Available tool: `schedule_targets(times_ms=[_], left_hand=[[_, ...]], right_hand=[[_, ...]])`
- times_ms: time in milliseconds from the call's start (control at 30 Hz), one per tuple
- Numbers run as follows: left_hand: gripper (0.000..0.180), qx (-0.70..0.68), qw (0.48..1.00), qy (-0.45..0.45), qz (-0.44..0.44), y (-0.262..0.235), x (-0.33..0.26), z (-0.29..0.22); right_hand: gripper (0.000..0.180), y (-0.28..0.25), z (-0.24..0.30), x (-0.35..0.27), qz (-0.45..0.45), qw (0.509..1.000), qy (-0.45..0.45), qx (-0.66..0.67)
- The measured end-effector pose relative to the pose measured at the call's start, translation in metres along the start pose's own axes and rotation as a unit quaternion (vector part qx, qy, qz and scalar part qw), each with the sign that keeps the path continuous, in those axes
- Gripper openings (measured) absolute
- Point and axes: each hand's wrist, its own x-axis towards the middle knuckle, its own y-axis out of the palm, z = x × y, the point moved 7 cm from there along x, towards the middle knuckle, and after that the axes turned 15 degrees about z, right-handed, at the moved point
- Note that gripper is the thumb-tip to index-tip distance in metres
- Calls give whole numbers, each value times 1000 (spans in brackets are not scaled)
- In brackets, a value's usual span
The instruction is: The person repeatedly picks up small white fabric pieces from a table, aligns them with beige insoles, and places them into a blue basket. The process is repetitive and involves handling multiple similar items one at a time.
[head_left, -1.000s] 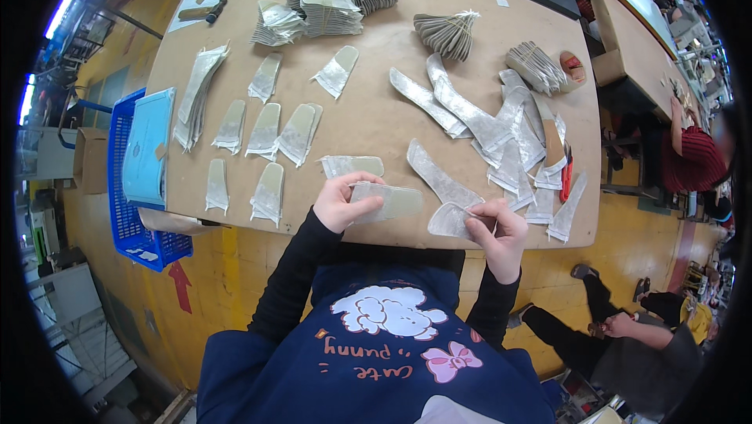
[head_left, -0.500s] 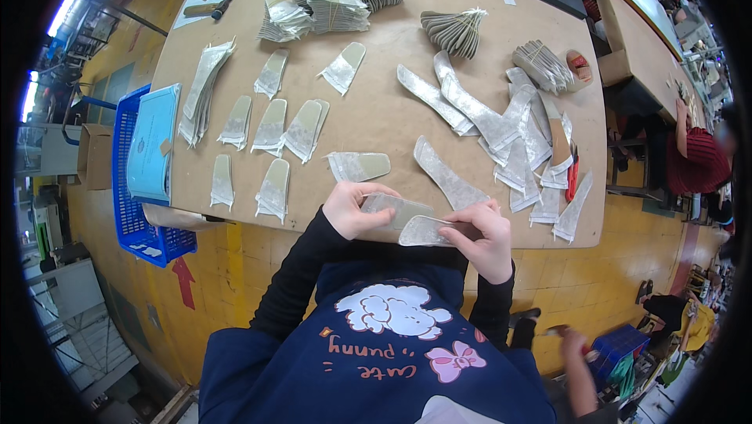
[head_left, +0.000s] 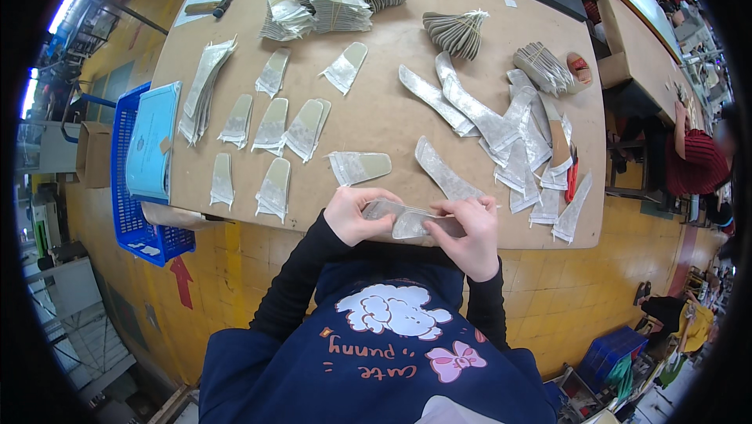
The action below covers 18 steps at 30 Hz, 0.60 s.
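Over the near table edge, my left hand [head_left: 354, 215] pinches a grey-green tapered piece with a silvery film [head_left: 379, 209]. My right hand [head_left: 473, 238] grips a long silvery piece with a rounded tip [head_left: 410, 225], which overlaps the first one between my hands. Whether the two are joined I cannot tell. Just beyond my left hand lies a single tapered piece [head_left: 368, 166]. Past my right hand a curved silvery strip [head_left: 442, 167] rests on the brown-covered table [head_left: 376, 115]. My fingers partly hide both held pieces.
Several tapered pieces [head_left: 270, 122] lie spread at the left, near a fanned stack [head_left: 205, 95]. Banded bundles [head_left: 341, 9] stand at the back. Curved strips [head_left: 509, 126] pile up at the right beside red-handled scissors [head_left: 572, 175]. A blue basket [head_left: 125, 189] adjoins the left edge.
My right hand has moved left and slightly up, bringing its piece further over the one in my left hand. Another person's arm at lower right has left the view.
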Motion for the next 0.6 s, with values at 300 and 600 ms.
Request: schedule_targets(times_ms=[300, 600], left_hand=[[34, -16, 997, 71, -8, 7, -1, -5], [38, -149, 985, 49, 77, 23, -11, 14]], right_hand=[[18, 16, 0, 1, 22, 1000, -7, 16], [14, 38, -23, -7, 165, 903, 85, 388]])
